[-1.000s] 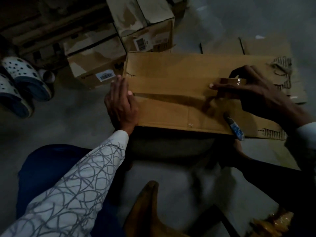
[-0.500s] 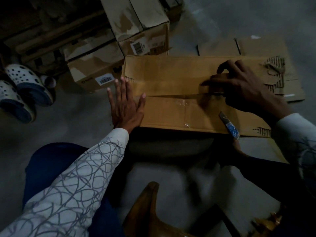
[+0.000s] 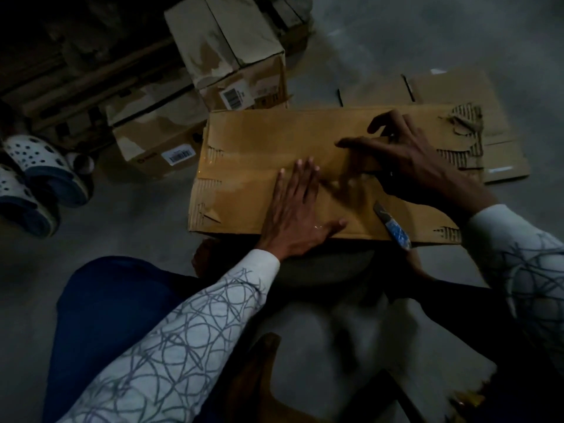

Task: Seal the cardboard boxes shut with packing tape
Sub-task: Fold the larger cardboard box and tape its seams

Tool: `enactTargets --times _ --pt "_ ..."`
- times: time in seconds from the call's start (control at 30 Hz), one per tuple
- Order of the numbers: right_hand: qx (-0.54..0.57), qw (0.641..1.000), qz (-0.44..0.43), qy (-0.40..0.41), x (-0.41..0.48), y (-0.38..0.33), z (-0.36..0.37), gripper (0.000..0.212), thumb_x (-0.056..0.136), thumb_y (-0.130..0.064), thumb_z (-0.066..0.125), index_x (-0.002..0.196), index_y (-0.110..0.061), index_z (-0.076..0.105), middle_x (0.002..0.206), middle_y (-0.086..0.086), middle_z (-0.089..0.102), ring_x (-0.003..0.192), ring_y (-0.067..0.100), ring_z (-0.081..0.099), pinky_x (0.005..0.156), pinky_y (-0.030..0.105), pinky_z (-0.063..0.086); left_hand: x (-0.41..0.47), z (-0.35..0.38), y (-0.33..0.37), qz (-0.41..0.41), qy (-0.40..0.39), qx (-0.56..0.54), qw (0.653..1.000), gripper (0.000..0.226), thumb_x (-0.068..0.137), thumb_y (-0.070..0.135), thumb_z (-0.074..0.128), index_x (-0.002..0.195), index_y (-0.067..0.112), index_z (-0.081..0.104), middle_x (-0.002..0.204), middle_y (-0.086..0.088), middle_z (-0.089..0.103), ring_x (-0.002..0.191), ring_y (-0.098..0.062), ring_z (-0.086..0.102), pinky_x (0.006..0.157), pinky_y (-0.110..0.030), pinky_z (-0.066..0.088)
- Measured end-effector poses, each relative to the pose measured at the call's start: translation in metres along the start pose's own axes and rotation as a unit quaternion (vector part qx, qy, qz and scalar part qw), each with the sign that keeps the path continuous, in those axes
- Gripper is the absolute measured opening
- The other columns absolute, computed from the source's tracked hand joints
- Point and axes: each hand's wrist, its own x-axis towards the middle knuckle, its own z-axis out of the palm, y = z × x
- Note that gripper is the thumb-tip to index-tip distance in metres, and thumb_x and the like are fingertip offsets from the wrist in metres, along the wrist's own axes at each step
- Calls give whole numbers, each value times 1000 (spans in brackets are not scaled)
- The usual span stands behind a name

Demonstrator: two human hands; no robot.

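A grey concrete floor [image 3: 137,227] is dimly lit: brighter toward the upper right, nearly black at the upper left. There, rough wooden planks [image 3: 91,77] are stacked low. A pair of white perforated clogs [image 3: 36,169] with blue soles is set at the left edge. A brown wooden piece [image 3: 256,377] is seen at the bottom — its kind cannot be told.

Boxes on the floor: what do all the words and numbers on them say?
Lower box, barcode sticker: too small to read.
Upper box, barcode label: too blurred to read.
Big front box: no writing visible.
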Motion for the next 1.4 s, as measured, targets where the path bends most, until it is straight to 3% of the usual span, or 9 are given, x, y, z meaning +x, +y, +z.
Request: enactTargets --times 0.13,0.4,0.57,0.7,0.8,0.93,1.1,1.2,1.4 --pt "22 999 9 -25 -6 -1 -6 67 82 -25 53 144 -43 34 135 24 39 110 40 46 82 46 47 6 -2 11 48 -9 -11 999 123 79 90 34 158 6 -12 166 -9 -19 153 -21 -20 124 -50 -4" --pt "14 999 19 -41 -10 13 9 91 77 1 72 148 -38 30 131 19 40 112 32 45 79 40 53 13 4 29 70 -28 39 996 156 54 105 38 155 -3 -13 164 -19 -21 152 -32 -20 123 -57 3" --pt "-5 998 32 -46 -11 14 1 82 82 -9 69 150 -41 35 129 14 42 110 28 44 74 32 44 11 5 28 60 -40 51 996 148 58 85 62 157 -1 -7 166 -18 -14 153 -31 -17 123 -55 1" --pt "-40 996 56 -62 -21 21 -16 60 88 -44 50 148 -43 42 124 10 45 111 28 45 86 41 39 10 4 30 62 -35 55 996 145 59 81 65 158 1 -5 166 -18 -12 153 -32 -15 123 -56 2" --pt "-69 991 110 -38 -46 46 -36 46 91 -52 59 136 -47 55 119 6 47 117 27 46 93 46 33 10 6 29 63 -23 65 996 145 58 84 63 159 4 -3 167 -16 -11 154 -31 -13 123 -56 2" --pt "-53 984 161 -54 -75 61 -51 54 86 -70 39 135 -52 53 124 3 44 121 25 45 85 41 23 9 9 33 56 -24 83 995 147 55 78 70 159 6 -6 166 -16 -14 153 -32 -15 123 -56 3" --pt "41 986 143 -82 -83 62 -38 62 83 -55 50 144 -48 43 155 11 26 145 37 17 103 65 37 10 3 42 36 -67 107 991 145 57 72 71 158 10 -12 164 -16 -23 151 -32 -22 122 -58 -2" --pt "100 980 156 -77 -87 69 -25 65 91 -42 67 146 -54 35 157 11 17 147 41 5 113 66 30 14 1 57 17 -90 94 991 145 58 69 73 157 16 -19 161 -15 -32 148 -35 -30 119 -62 -9" --pt "140 973 172 -65 -87 64 -25 68 85 -60 67 146 -52 38 152 12 20 146 38 9 115 60 27 19 1 86 17 -100 65 993 148 61 73 74 155 12 -22 161 -10 -34 147 -31 -34 117 -64 -14"
